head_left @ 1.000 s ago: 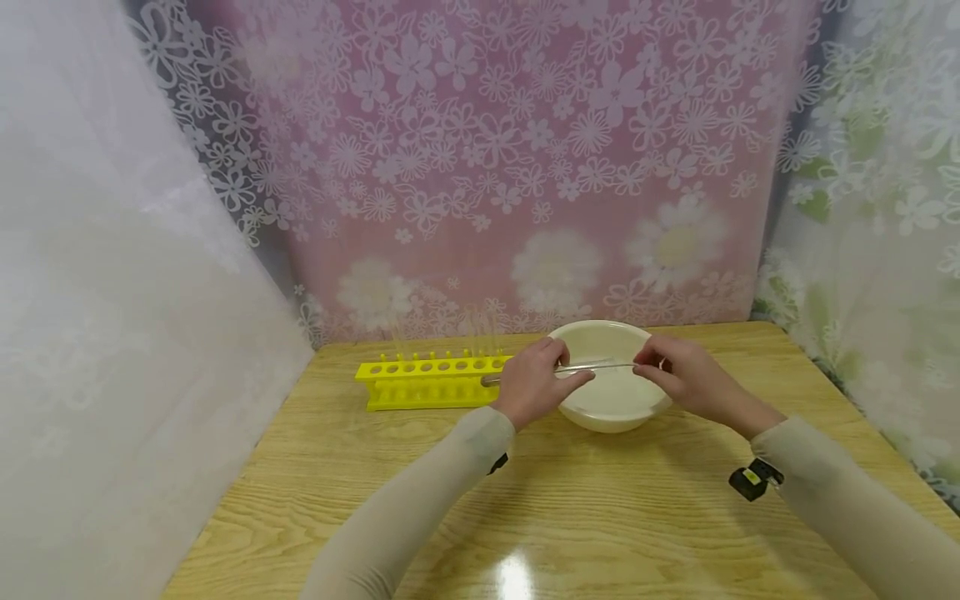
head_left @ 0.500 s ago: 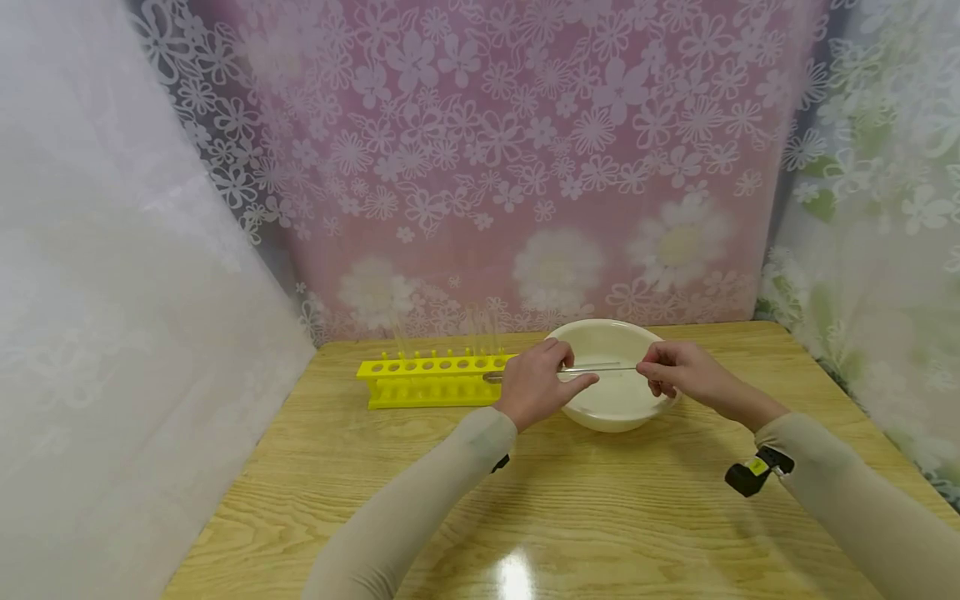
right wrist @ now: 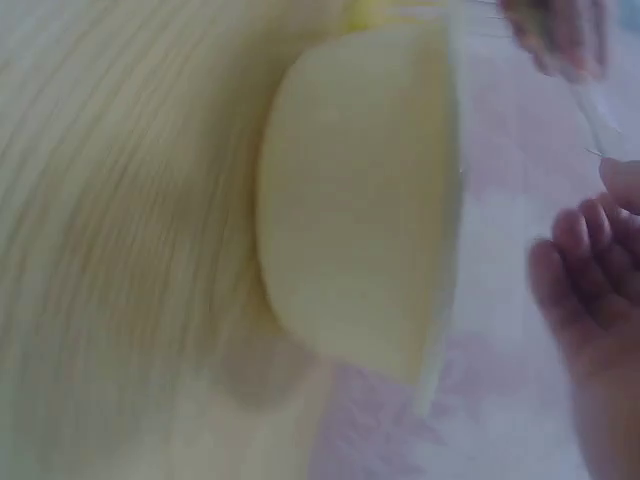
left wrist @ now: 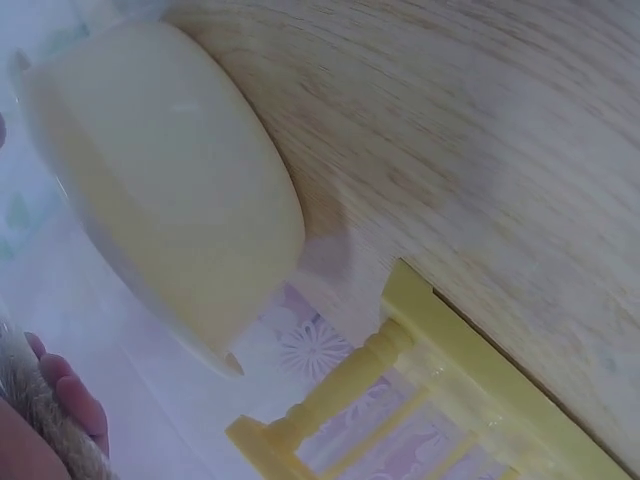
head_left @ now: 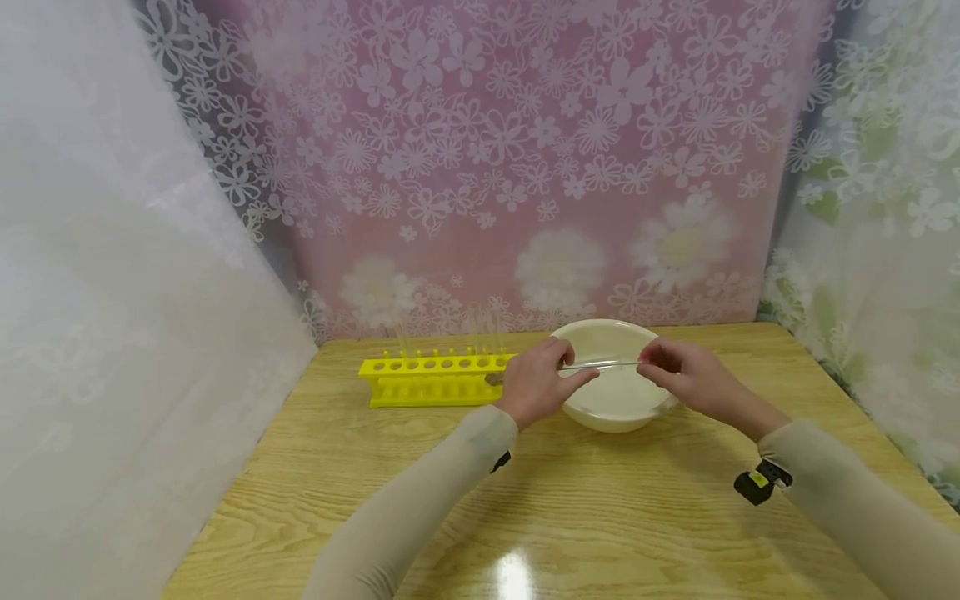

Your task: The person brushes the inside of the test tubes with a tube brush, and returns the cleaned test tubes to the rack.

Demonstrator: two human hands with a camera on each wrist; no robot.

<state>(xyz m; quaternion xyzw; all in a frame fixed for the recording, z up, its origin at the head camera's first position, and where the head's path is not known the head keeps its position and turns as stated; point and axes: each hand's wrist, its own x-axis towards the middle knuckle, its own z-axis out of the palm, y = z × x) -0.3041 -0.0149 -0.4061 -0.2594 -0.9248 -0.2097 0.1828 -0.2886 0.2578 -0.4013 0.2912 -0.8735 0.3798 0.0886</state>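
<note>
Over the white bowl (head_left: 613,421), my left hand (head_left: 534,382) grips a clear glass test tube (head_left: 604,364) that lies nearly level, its mouth toward the right. Bristles of a test tube brush (left wrist: 42,405) show inside the tube in the left wrist view, and its closed end sticks out to the left of the hand. My right hand (head_left: 688,377) pinches the end of the brush's thin wire handle between thumb and forefinger. In the right wrist view its other fingers (right wrist: 575,240) are loosely bent, away from the wire.
A yellow test tube rack (head_left: 431,365) stands left of the bowl, with several clear tubes (head_left: 487,333) upright in it. Both sit on a wood-grain table (head_left: 585,517). Flowered curtains (head_left: 525,167) hang close behind and at both sides.
The fingers and wrist of my right hand have turned while pinching the wire; the lower fingers hung down half a second ago and are now drawn up. My left hand has stayed nearly still.
</note>
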